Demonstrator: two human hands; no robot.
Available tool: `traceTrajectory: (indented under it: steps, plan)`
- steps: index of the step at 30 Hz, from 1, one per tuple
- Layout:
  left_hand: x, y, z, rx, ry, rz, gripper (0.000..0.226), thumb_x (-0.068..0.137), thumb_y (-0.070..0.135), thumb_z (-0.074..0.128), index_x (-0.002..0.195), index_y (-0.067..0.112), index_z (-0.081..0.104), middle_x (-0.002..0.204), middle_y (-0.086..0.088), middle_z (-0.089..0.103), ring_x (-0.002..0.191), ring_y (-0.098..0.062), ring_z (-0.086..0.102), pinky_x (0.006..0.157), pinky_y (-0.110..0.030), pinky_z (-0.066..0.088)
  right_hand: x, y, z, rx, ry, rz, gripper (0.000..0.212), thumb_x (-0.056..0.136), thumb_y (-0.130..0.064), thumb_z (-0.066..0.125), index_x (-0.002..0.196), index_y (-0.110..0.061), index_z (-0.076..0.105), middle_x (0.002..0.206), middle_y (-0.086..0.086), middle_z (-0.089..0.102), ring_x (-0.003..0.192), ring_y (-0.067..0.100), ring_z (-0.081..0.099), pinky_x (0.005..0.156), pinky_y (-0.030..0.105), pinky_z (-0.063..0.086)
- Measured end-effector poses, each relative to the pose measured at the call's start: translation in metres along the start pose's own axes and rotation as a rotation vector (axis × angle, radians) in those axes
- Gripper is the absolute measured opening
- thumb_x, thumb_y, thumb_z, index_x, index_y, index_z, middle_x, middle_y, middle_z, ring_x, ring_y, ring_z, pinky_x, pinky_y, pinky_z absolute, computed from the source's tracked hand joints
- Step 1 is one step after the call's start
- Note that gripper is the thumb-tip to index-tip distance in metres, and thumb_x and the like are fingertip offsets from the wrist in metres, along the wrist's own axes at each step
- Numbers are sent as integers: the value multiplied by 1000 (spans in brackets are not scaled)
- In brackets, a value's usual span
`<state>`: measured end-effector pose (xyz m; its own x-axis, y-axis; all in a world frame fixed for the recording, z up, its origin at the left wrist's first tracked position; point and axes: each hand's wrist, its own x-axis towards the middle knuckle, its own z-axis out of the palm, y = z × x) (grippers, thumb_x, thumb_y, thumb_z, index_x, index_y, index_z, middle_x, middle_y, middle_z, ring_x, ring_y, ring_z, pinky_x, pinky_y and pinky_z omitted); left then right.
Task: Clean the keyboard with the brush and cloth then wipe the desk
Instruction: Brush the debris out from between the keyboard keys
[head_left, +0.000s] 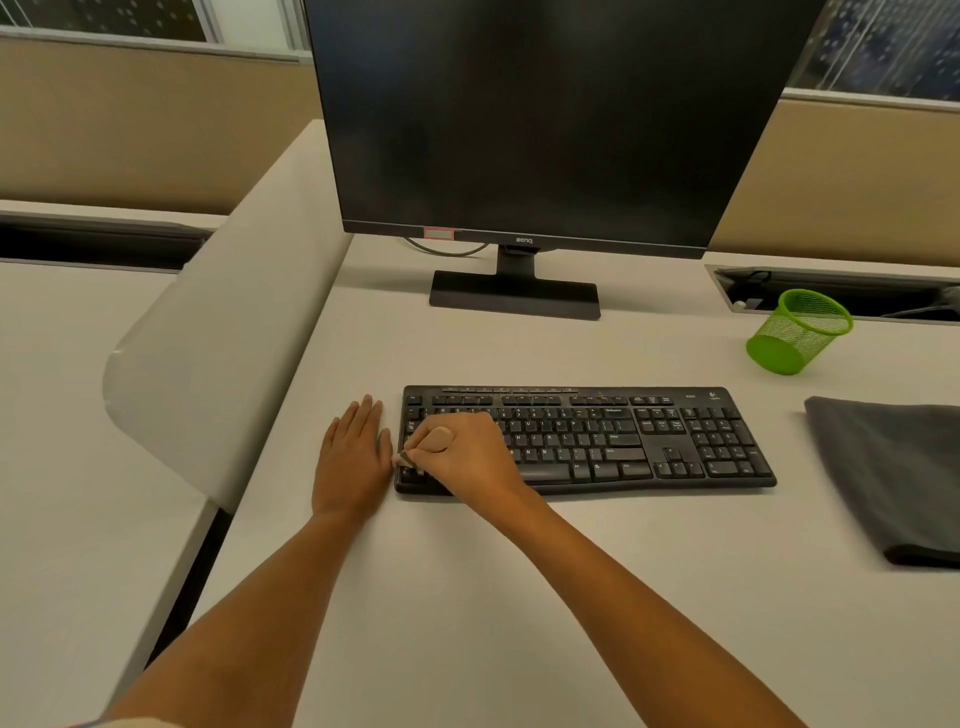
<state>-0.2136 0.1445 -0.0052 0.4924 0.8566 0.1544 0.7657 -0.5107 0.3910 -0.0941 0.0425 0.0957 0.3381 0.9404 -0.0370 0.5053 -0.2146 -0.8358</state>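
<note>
A black keyboard (623, 441) lies on the pale desk (467, 597) in front of the monitor. My right hand (462, 454) grips a small brush with a light wooden handle (435, 439), its tip down on the keys at the keyboard's lower left corner. My left hand (353, 462) rests flat on the desk, fingers straight, against the keyboard's left edge. A folded dark grey cloth (893, 478) lies on the desk to the right of the keyboard, apart from both hands.
A black monitor (545, 114) on its stand (514, 293) rises behind the keyboard. A green mesh cup (797, 332) stands at the back right near a cable slot (841, 291). A curved white divider (223, 332) borders the desk on the left.
</note>
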Motion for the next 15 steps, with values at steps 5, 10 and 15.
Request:
traceTrajectory:
  steps: [5,10,15]
  plan:
    - [0,0,-1,-7,-11,4,48,100,24,30,146,12,26,154,-5,22,143,-17,14,115,-29,5,-2,-11,-4,104,95,17,7,79,-14,69,82,-13,76,81,-1,74,79,9,67,74,23,55]
    - [1,-2,0,-18,-11,3,56,96,38,20,146,13,29,153,-4,25,143,-16,16,115,-30,6,-24,-3,-3,56,67,15,8,82,-15,68,85,-14,75,81,-2,73,78,7,66,73,20,54]
    - [1,-1,0,-23,-15,-6,65,92,46,16,146,12,30,153,-4,26,143,-17,17,116,-31,7,-30,-4,3,-150,12,-48,11,86,-17,64,89,-14,73,86,0,72,82,11,65,77,24,52]
